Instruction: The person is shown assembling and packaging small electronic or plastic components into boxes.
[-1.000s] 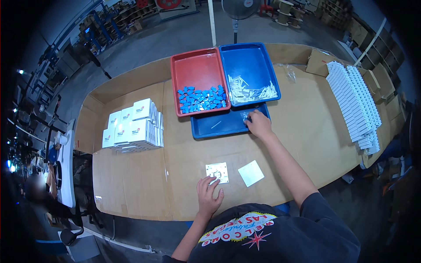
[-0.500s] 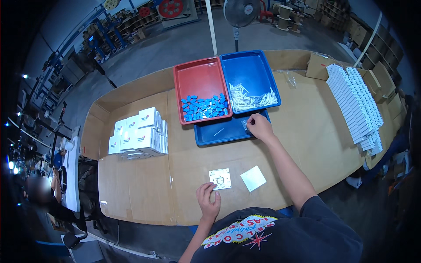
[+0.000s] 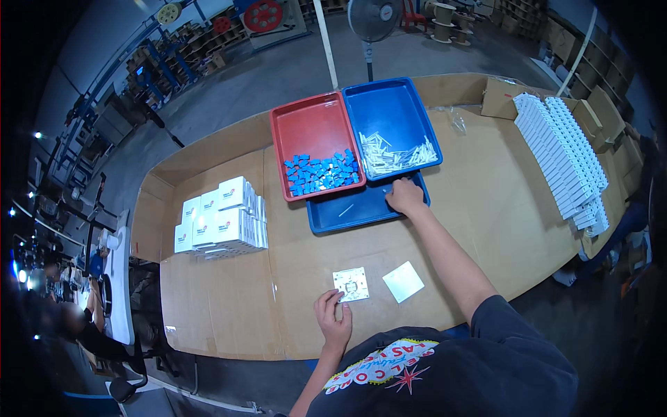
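My left hand (image 3: 333, 321) rests on the cardboard surface, fingers stretched and thumb apart, its fingertips touching the lower left corner of a white square plate (image 3: 351, 285) with an open, detailed inner side. Beside that plate, to the right, lies a plain white square cover (image 3: 403, 282), turned at an angle and untouched. My right hand (image 3: 405, 197) reaches into the right end of the lower blue tray (image 3: 361, 217), its fingers curled downward. Whatever is under those fingertips is hidden. A thin white stick (image 3: 346, 210) lies in the same tray.
Behind stand a red tray (image 3: 306, 125) with blue connector-like pieces (image 3: 319, 174) and an upper blue tray (image 3: 382, 108) with white sticks (image 3: 396, 156). Stacked white boxes (image 3: 221, 217) are at left, rows of white plates (image 3: 559, 163) at right. A cardboard rim (image 3: 208, 142) borders the table.
My right hand has shifted slightly and now covers the small clear pieces it was touching in the lower blue tray. My left hand stays at the plate. The view has shifted a little.
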A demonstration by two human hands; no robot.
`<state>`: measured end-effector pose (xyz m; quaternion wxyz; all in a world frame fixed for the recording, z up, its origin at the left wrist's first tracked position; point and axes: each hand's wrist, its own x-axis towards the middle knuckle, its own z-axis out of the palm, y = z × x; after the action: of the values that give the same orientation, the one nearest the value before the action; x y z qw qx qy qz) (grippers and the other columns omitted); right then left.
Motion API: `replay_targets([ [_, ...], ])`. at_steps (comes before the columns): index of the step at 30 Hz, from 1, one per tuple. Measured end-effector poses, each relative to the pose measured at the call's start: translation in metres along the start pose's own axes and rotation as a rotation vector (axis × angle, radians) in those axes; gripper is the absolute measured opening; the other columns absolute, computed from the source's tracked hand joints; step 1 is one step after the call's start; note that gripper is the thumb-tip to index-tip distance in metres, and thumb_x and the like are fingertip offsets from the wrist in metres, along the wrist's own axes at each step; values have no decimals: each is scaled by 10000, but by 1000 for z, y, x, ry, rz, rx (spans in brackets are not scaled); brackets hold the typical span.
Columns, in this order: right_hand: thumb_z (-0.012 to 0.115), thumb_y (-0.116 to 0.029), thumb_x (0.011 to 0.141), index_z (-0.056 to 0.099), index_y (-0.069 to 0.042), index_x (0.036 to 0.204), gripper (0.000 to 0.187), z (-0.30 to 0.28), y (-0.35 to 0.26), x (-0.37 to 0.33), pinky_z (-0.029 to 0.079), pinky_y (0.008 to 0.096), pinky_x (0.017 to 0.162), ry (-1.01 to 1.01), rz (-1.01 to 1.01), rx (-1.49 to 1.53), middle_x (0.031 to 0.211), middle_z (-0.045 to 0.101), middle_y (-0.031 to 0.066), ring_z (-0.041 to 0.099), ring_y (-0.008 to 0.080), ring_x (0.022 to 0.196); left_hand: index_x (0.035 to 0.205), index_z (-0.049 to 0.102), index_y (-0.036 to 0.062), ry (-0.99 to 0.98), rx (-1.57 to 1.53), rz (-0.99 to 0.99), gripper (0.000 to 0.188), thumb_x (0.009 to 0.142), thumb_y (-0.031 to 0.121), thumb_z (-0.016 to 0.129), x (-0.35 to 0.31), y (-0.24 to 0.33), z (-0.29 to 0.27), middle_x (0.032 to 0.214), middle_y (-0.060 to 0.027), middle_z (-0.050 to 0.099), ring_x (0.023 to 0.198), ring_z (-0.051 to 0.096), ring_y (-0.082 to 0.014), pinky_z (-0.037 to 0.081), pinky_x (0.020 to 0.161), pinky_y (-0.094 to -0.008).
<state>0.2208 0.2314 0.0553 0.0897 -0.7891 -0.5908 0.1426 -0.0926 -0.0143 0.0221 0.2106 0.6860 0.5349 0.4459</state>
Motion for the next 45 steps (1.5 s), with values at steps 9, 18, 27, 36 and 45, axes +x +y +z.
replay_targets([
  [9, 638, -170, 1043, 685, -60, 1080, 125, -46, -9, -132, 535, 286, 837, -679, -220, 1538, 1004, 699, 4, 653, 104, 908, 1216, 671, -22, -116, -712, -539, 235, 1030, 111, 620, 43, 31, 3, 1080, -68, 671, 950, 614, -139, 504, 868, -287],
  [18, 586, -204, 1075, 692, -35, 1105, 201, -23, -12, -196, 527, 254, 830, -800, -158, 1393, 1032, 705, 16, 657, 82, 938, 1158, 678, 11, -167, -1016, -740, 180, 1048, 150, 647, 81, 71, 29, 923, -3, 663, 765, 566, -51, 446, 684, -219],
  [27, 656, -101, 1037, 684, 25, 1111, 148, -6, -33, -209, 538, 243, 792, -466, -140, 1425, 996, 719, 50, 666, 84, 879, 1222, 648, -10, -45, -1073, -714, 213, 1043, 106, 649, 90, 88, 17, 956, -25, 677, 799, 605, -50, 491, 708, -213],
  [36, 675, -54, 1012, 667, 36, 1165, 177, -49, -38, -205, 549, 251, 732, -438, -254, 1109, 955, 728, 62, 680, 91, 861, 1133, 719, -41, -53, -835, -620, 199, 1033, 127, 684, 85, 89, 8, 859, -30, 704, 645, 576, -36, 452, 573, -198],
  [45, 656, -182, 1052, 653, 21, 1176, 238, -56, -68, -223, 513, 244, 601, -451, -137, 1540, 776, 678, 37, 619, 97, 633, 1130, 656, -15, 113, -899, -601, 187, 1062, 159, 643, 88, 107, 2, 722, -8, 623, 568, 527, -37, 407, 485, -200],
])
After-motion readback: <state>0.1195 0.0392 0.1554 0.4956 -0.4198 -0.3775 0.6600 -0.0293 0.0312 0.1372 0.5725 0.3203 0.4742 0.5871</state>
